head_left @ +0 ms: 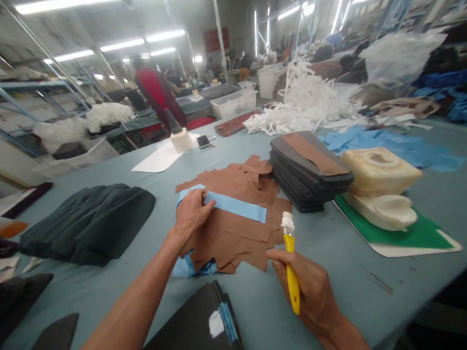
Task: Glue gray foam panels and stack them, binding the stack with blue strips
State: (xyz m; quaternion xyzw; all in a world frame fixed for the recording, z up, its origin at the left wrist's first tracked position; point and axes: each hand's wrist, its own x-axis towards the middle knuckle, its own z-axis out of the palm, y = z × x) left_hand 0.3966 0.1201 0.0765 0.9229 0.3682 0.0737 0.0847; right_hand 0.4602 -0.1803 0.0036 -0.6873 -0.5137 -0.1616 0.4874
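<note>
One brush (291,267) is gripped by closed right fingers (278,254); blue strip (239,207) is touched by half-curled left fingers (198,195), hold unclear.

Bare-Handed and Bare-Armed

The left hand (193,210) is bare and lean in outline, with a slender thumb (209,208). A narrow wrist (179,237) joins it to the left forearm (149,287), which is uncovered right down to the lower edge of the view and grows broader in that direction. The right hand (310,279) is bare as well, its back broad and rounded, some of its fingers hidden. Behind it shows a shorter stretch of right forearm (345,330), likewise uncovered. Finer details, nails included, are too blurred to make out.
</note>
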